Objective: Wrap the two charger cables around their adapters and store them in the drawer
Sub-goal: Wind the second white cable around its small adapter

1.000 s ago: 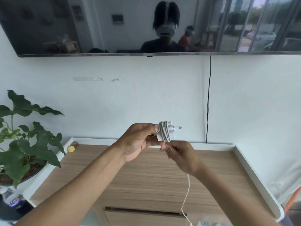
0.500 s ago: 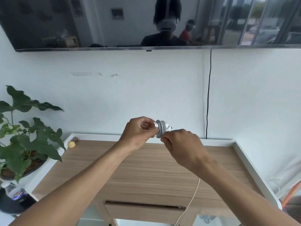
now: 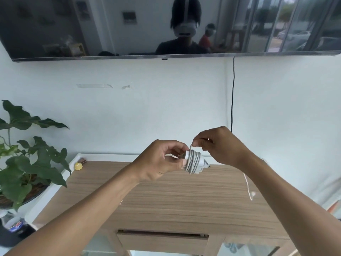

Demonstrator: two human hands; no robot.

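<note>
A white charger adapter (image 3: 198, 164) with several turns of white cable wound around it is held up over the wooden cabinet top (image 3: 166, 196). My left hand (image 3: 162, 161) grips the adapter's left end between thumb and fingers. My right hand (image 3: 219, 145) is above and to the right of the adapter and pinches the cable where it leaves the coil. The loose cable end (image 3: 249, 191) dangles under my right wrist. The drawer (image 3: 162, 241) front sits under the top at the bottom middle. A second charger is not in view.
A potted plant (image 3: 24, 163) stands at the left. A small yellow object (image 3: 78, 166) lies at the top's back left corner. A black cable (image 3: 232, 93) runs down the wall from the wall-mounted screen (image 3: 166, 24). A bottle (image 3: 13, 224) stands at the lower left.
My right hand has risen from below the adapter to above and right of it, carrying the cable over. The dangling tail is shorter, and its end now hangs in view under my right wrist.
</note>
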